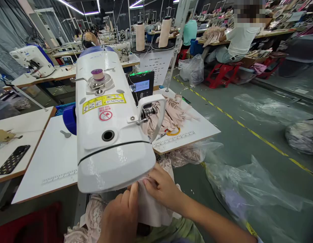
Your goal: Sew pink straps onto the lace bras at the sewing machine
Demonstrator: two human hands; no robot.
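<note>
A white sewing machine (113, 135) fills the middle of the view, and its head hides the needle area. Just below the head's front edge, my left hand (122, 211) is closed on a pale pink lace garment (155, 209), fingers bent against its plain cloth. On the other side, my right hand (162, 185) pinches the same garment between thumb and fingers, its fingertips partly under the machine head. More of the pale lace (94, 212) hangs in folds left of my left hand.
Right of the machine, pale pink straps (171, 113) lie heaped behind yellow-handled scissors (173, 131). A control panel (142, 86) and thread cones (165, 32) stand behind. A phone (13, 159) lies on the left table. Plastic bags (247, 185) cover floor at right; a co-worker (243, 38) sits beyond.
</note>
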